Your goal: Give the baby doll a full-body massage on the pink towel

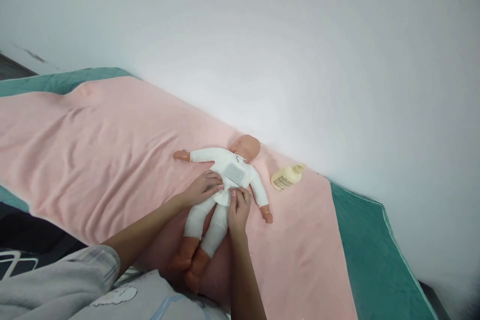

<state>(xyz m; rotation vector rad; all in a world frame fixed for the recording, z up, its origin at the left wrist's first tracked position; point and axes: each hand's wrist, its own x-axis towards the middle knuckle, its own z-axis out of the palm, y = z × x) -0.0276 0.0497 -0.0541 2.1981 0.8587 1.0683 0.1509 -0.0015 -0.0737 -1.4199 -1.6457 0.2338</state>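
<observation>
A doll (pixel 216 205) with a white cloth body lies on the pink blanket, its bald head (pixel 248 148) away from me and its brown feet close to me. No facial features show. On its upper torso sits a grey rectangular patch (pixel 233 173). My left hand (pixel 206 187) rests at the left side of the doll's waist, fingers stretched over the white cloth. Opposite it, my right hand (pixel 239 205) is closed in a pinch at the cloth on the right side of the waist. The fingers partly hide what lies between them.
A pale yellow pump bottle (pixel 287 178) stands right of the doll, near the white wall (pixel 285 60). The pink blanket (pixel 112 150) has wrinkles on the left. Under it, a green cover (pixel 371 245) shows at both ends.
</observation>
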